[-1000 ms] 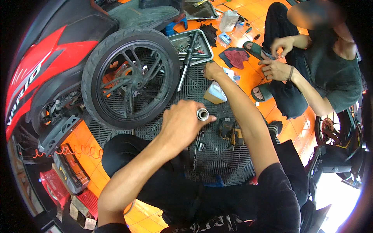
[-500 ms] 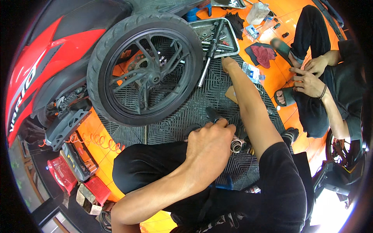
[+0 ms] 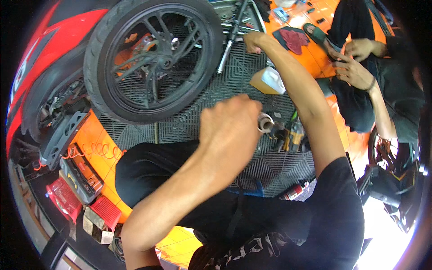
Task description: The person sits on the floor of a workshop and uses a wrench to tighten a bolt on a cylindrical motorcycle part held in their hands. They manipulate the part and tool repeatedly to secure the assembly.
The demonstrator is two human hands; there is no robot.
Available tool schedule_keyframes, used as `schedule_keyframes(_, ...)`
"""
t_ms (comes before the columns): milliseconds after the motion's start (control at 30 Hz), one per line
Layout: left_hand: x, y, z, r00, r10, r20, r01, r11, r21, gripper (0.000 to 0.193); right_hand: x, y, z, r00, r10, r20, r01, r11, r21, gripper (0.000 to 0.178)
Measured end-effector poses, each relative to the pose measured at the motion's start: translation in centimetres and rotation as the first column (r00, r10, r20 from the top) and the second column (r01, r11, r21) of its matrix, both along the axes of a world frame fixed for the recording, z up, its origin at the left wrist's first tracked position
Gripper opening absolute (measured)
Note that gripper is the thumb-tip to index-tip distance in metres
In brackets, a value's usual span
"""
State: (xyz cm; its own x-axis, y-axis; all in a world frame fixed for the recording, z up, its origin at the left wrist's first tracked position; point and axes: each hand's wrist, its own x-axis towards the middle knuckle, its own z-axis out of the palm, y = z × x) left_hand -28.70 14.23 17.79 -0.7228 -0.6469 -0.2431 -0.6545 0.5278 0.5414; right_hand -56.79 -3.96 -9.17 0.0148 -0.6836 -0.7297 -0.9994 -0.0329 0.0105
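My left hand (image 3: 230, 130) is closed in a fist, back of the hand up, in front of my bent knee. A metal tube with an open round end (image 3: 265, 123) sticks out of the fist on its right side; the fingers cover the rest. My right hand (image 3: 254, 42) reaches far forward to the near edge of the metal tray (image 3: 262, 20). Its fingers look curled, but whatever they hold is hidden. Just left of it, a long black-and-silver fork leg (image 3: 231, 40) lies slanting across the tray. A spoked wheel with tyre (image 3: 216, 58) stands to the left.
A beige-and-white jug (image 3: 268, 82) and several small tools (image 3: 294, 135) lie on the black mat (image 3: 180, 135). A red-and-black motorcycle (image 3: 58, 40) fills the upper left. Red baskets (image 3: 65, 200) are at lower left. Another person's hands (image 3: 355, 72) rest at the right.
The view has shifted, so the scene sits higher and further left. My left hand has risen with the tube, whose dark end no longer shows. My right hand stays by the tray.
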Motion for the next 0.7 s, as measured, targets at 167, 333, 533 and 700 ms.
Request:
schedule_keyframes(167,0.2,-0.6,0.3,0.999,0.013,-0.039,-0.013,1.000,-0.005,0.035,3.5,10.3,16.6,0.982,-0.141,0.126,0.188,0.681,-0.707,0.035)
schedule_keyframes(333,0.2,-1.3,0.6,0.999,-0.030,0.017,0.031,0.999,-0.035,0.039,10.9,23.7,19.8,0.859,-0.288,0.424,0.512,0.438,-0.739,0.021)
schedule_keyframes(533,-0.6,-0.5,-0.7,0.993,-0.102,-0.059,0.088,0.975,-0.203,0.042,15.4,34.7,3.6,0.857,-0.393,0.333,0.438,0.897,-0.069,0.031)
schedule_keyframes(700,-1.1,-0.5,-0.3,0.997,-0.074,-0.017,0.071,0.985,-0.154,0.044,17.9,41.4,-4.8,0.685,-0.661,0.307,0.715,0.691,-0.107,0.028)
